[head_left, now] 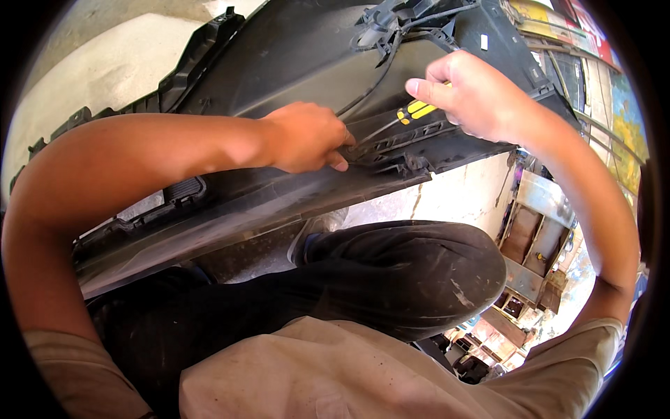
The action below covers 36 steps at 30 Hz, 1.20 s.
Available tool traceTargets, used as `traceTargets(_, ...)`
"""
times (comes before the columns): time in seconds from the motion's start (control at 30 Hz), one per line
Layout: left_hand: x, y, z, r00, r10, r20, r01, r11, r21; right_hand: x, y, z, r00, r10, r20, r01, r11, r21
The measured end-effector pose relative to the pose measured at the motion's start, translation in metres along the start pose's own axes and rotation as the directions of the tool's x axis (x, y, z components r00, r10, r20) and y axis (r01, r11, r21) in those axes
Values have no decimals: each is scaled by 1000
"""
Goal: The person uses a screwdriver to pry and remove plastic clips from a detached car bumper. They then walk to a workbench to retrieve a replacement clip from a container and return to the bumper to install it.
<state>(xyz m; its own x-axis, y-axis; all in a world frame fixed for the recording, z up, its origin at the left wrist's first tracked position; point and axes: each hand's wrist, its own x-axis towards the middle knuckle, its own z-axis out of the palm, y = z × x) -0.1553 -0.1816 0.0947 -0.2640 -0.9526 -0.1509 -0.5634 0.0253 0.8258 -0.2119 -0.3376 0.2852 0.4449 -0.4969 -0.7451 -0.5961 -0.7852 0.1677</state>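
My right hand [469, 98] is closed round the yellow and black handle of a screwdriver [414, 112]. Its thin metal shaft slants down to the left, toward a slotted strip along a large black plastic car bumper [293, 77]. At the shaft's tip is my left hand [310, 138], fingers curled and thumb bent in against the bumper. What those fingers pinch, if anything, is too small to make out. The tip itself is partly hidden by the fingers. A black cable [380, 82] runs along the bumper's inner face above the shaft.
My bent knee in dark trousers [419, 279] is just below the bumper's near edge. A black bracket with wiring [391, 31] sits on the bumper's far part. Wooden shelving or boxes [530, 234] and clutter stand at the right. Pale ground [118, 59] shows at the far left.
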Motion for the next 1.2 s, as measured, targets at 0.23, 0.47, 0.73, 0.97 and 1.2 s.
traceTargets(0.23,-3,-1,-2,1000,-1,20,1,1000,2,-6,16,7,672,-736,-81,670,651,-358)
traceTargets(0.47,1,3,-7,997,-47,63,46,999,15,17,16,5,606,-796,3,754,573,-320)
traceTargets(0.73,-3,2,-6,1000,-22,16,21,998,60,7,6,24,738,-555,-383,603,798,5)
traceTargets(0.97,-1,2,-3,1000,-6,4,6,997,79,-3,43,28,775,-552,-308,623,747,231)
traceTargets(1.2,0,3,1,998,-46,36,43,996,74,7,42,15,879,-442,-181,369,870,-328)
